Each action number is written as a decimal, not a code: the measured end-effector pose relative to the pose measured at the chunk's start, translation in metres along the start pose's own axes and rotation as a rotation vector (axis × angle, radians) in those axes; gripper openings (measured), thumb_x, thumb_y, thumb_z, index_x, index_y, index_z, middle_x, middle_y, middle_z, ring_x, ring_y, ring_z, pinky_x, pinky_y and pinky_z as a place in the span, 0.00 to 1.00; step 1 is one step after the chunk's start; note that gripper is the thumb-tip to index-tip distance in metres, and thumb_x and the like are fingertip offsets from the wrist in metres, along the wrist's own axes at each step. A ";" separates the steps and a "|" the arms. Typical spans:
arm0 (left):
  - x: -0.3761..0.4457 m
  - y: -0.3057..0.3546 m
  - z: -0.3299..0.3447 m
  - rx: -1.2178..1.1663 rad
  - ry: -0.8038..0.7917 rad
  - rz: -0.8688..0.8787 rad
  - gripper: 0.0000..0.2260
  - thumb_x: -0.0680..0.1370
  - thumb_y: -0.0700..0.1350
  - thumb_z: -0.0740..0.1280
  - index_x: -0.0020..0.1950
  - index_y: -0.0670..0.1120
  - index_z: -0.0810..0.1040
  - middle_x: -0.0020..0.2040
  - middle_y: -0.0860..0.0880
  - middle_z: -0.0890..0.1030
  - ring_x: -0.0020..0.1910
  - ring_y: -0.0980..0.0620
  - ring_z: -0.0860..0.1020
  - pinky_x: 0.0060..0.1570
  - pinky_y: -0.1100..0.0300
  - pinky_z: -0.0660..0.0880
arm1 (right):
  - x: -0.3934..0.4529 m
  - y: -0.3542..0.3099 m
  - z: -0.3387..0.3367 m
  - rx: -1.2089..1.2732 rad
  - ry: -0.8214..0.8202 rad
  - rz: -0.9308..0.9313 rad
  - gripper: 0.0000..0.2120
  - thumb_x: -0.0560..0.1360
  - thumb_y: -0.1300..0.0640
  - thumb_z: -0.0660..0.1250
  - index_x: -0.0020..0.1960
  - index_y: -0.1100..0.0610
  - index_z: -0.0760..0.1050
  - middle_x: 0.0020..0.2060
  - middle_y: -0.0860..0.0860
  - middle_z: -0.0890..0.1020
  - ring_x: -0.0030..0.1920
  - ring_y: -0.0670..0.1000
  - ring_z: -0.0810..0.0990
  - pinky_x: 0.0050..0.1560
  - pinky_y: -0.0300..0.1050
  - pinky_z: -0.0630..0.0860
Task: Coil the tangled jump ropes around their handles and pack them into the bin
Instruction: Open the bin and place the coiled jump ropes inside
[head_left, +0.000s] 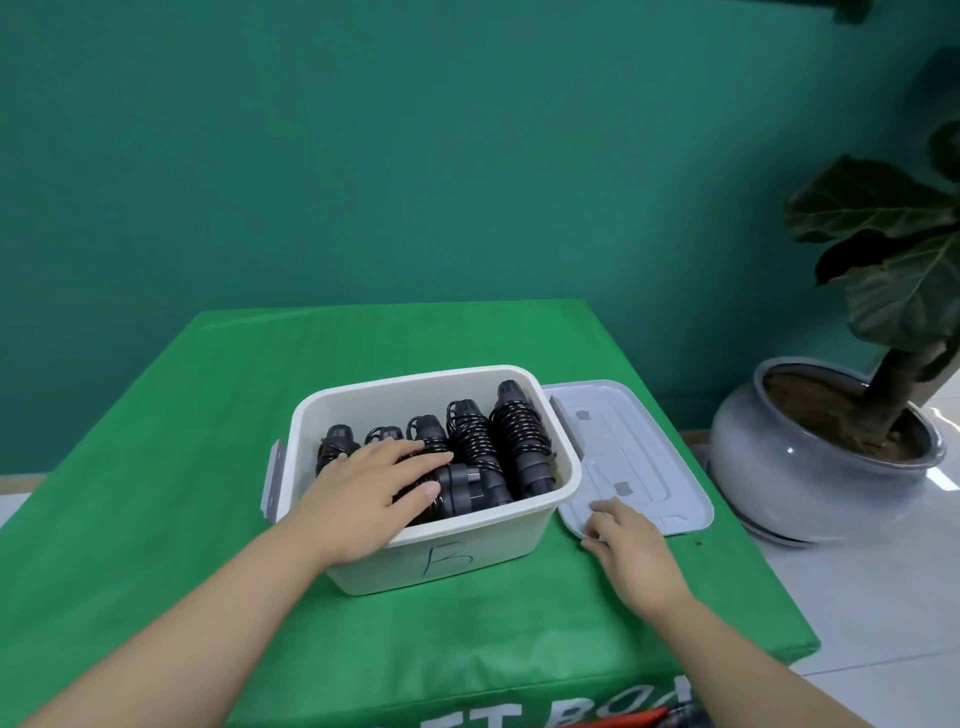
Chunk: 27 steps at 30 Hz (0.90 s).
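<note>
Black coiled ropes (470, 447) under left hand (371, 486), in bin (415, 551)

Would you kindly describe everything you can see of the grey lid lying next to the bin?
The lid is a pale grey, rounded-rectangle piece that looks like plastic, with a raised rim, moulded inner ridges and two small darker grey squares on its face. It lies flat on the green tablecloth, off the bin and right beside the bin's right wall, its left edge seemingly tucked against it. The right hand touches its near corner with the fingertips; whether it is gripping the edge cannot be told.
</note>
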<state>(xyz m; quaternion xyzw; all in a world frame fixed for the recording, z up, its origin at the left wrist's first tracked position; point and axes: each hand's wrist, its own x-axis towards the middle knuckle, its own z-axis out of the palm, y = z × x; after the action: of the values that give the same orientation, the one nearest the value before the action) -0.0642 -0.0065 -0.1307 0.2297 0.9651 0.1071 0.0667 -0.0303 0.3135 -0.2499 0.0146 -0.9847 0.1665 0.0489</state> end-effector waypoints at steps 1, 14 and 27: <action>-0.001 0.001 0.000 0.011 0.006 -0.004 0.37 0.64 0.76 0.30 0.71 0.71 0.51 0.76 0.62 0.55 0.75 0.55 0.52 0.73 0.45 0.54 | 0.001 0.000 -0.001 0.008 0.050 0.017 0.05 0.77 0.58 0.67 0.43 0.58 0.75 0.57 0.52 0.78 0.55 0.58 0.76 0.62 0.54 0.67; -0.010 0.008 -0.004 0.018 0.161 0.049 0.29 0.71 0.65 0.32 0.72 0.69 0.50 0.75 0.64 0.45 0.73 0.64 0.38 0.73 0.51 0.37 | 0.029 -0.036 -0.056 0.392 0.508 -0.021 0.05 0.78 0.68 0.62 0.45 0.62 0.74 0.55 0.50 0.75 0.62 0.59 0.72 0.60 0.46 0.64; 0.018 -0.040 -0.088 -0.886 0.729 -0.356 0.55 0.68 0.46 0.77 0.76 0.54 0.36 0.78 0.50 0.43 0.76 0.49 0.52 0.74 0.45 0.53 | 0.044 -0.138 -0.150 0.656 0.544 -0.606 0.14 0.82 0.42 0.49 0.52 0.50 0.67 0.58 0.47 0.73 0.65 0.45 0.70 0.66 0.32 0.64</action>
<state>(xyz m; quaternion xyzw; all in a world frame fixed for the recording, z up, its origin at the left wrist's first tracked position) -0.1134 -0.0488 -0.0569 -0.0367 0.8130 0.5580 -0.1622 -0.0543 0.2321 -0.0592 0.2695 -0.7840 0.4425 0.3419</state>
